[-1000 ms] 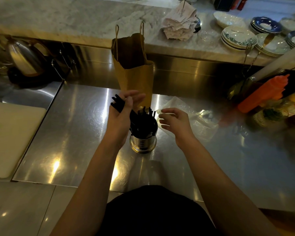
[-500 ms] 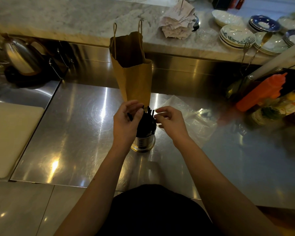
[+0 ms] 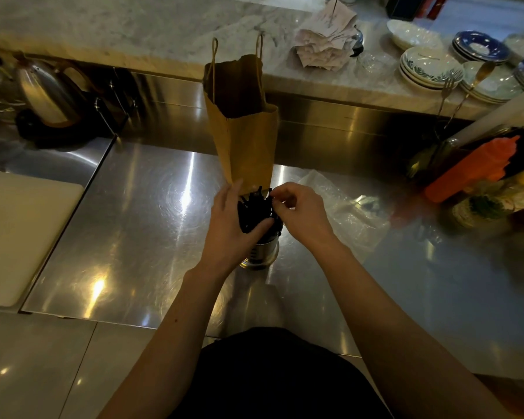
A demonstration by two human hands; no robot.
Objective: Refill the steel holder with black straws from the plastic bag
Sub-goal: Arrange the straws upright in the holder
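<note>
The steel holder [image 3: 262, 254] stands upright on the steel counter, packed with black straws [image 3: 254, 211] that stick out of its top. My left hand [image 3: 230, 225] wraps the left side of the straw bunch, thumb across its front. My right hand [image 3: 300, 213] is at the right side of the bunch, fingertips pinched on the straw tips. The clear plastic bag [image 3: 342, 213] lies crumpled and flat on the counter just right of my right hand.
A brown paper bag [image 3: 245, 128] stands directly behind the holder. A white cutting board [image 3: 18, 231] lies at left, a kettle [image 3: 49, 95] back left. An orange squeeze bottle [image 3: 472, 167] and jars crowd the right. Stacked plates [image 3: 427, 68] and napkins sit on the marble ledge.
My left hand brought a bunch of straws down from the left into the holder. Both hands have closed in around the straw tops.
</note>
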